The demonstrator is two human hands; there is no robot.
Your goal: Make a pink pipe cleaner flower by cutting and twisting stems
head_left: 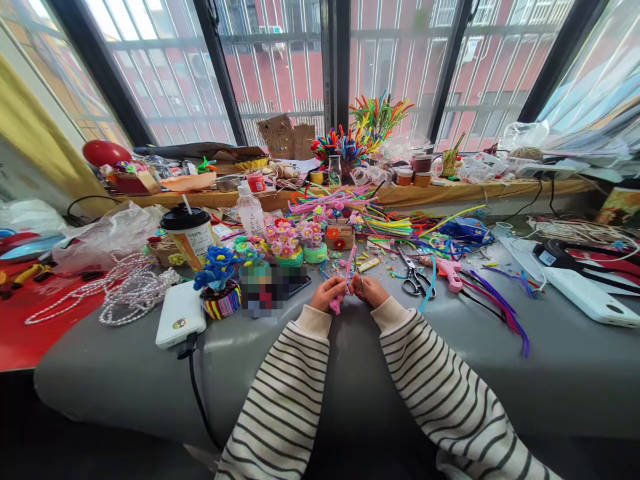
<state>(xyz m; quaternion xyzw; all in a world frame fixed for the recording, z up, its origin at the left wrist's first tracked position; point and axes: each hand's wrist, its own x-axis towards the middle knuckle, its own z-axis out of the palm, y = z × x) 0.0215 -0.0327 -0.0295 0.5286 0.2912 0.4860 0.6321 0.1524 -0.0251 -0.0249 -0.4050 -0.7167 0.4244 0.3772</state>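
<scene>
My left hand (327,294) is closed on a pink pipe-cleaner piece (335,305), whose fuzzy end hangs below the fingers while a pink stem rises above them. Close beside it, my right hand (369,291) has its fingers pinched together near the stem; what they hold is too small to make out. Black-handled scissors (412,283) lie to the right of my hands, with a pink glue gun (451,275) beyond them. Small pots of pink fuzzy flowers (284,241) stand behind my left hand.
Left of my hands are a blue flower pot (221,303), a white power bank (181,315), a lidded cup (190,233) and bead strings (133,297). Bundled pipe cleaners (345,203) lie behind. Purple stems (505,307) and a white device (590,297) lie right.
</scene>
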